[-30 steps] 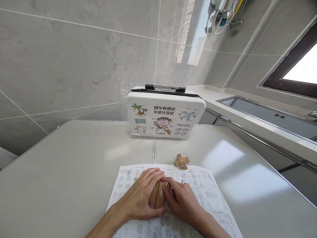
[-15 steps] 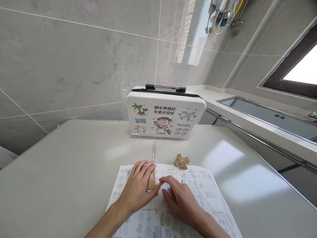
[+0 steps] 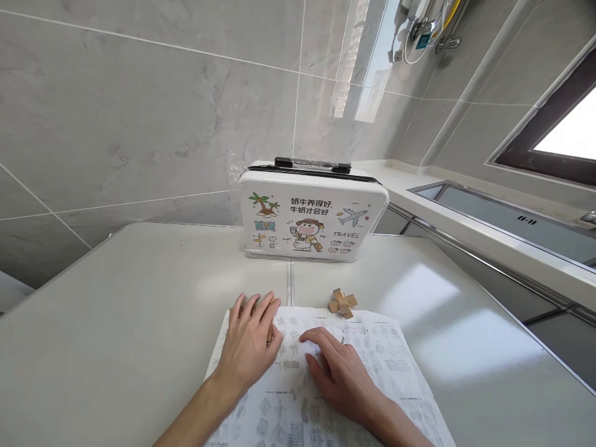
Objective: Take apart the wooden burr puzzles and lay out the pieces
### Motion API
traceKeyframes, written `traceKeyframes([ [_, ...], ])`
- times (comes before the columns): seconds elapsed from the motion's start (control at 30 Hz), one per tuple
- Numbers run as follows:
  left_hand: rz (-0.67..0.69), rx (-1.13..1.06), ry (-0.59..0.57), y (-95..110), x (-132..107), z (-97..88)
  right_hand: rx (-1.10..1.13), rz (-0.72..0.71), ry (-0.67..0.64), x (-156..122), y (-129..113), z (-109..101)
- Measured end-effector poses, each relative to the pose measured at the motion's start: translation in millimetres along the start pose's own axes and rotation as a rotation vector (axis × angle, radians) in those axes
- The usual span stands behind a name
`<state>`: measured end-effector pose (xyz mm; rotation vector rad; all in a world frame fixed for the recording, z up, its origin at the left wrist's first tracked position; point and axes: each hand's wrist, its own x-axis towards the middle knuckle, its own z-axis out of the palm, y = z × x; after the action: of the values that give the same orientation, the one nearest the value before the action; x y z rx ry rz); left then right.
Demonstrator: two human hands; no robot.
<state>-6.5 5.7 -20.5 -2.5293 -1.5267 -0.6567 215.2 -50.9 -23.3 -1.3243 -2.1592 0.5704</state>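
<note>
"Brown wood [image 3: 270, 333] is peeking out from under the left hand [image 3: 250, 344], right?"

"Yes, by the thumb and between the fingers. Most of it is hidden, so whether it is one block or several, I cannot tell. It sits near the far left corner of the printed sheet [image 3: 285, 417]."

"How firm is that grip?"

"I cannot tell. The fingers are spread across the top, pointing away from the person, and the palm hides the rest."

"And the right hand [image 3: 344, 375]?"

"Its grip is narrow: a gap between thumb and bent forefinger, and I see nothing in it. It is over the middle of the sheet, apart from the left hand."

"What else is on the desk [image 3: 139, 310]?"

"At the sheet's far edge, beyond the right hand, there's a wooden cross [image 3: 343, 304]. Farther back, a white case [image 3: 310, 214] stands upright in clear plastic film [image 3: 236, 169], with a black handle [image 3: 311, 165] on top and TRAVEL printed on its front."
</note>
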Motion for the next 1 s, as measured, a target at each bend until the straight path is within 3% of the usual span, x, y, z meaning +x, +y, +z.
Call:
traceKeyframes([
  [0.33, -0.041, -0.038, 0.007, -7.6, -4.2, 7.1, 0.037, 0.011, -0.038, 0.4, 0.0, 0.2],
  [0.53, 0.125, -0.227, -0.058, 7.6, -3.4, -5.1, 0.025, -0.004, -0.031, 1.0, -0.7, -1.0],
  [0.7, 0.346, -0.445, -0.22, 23.9, -4.1, -14.1, 0.019, -0.029, 0.002, 2.2, -1.4, 0.0],
  [1.0, 0.326, -0.515, -0.283, 25.4, -3.7, -16.4, 0.033, -0.033, -0.003, 2.7, 0.0, -0.4],
])
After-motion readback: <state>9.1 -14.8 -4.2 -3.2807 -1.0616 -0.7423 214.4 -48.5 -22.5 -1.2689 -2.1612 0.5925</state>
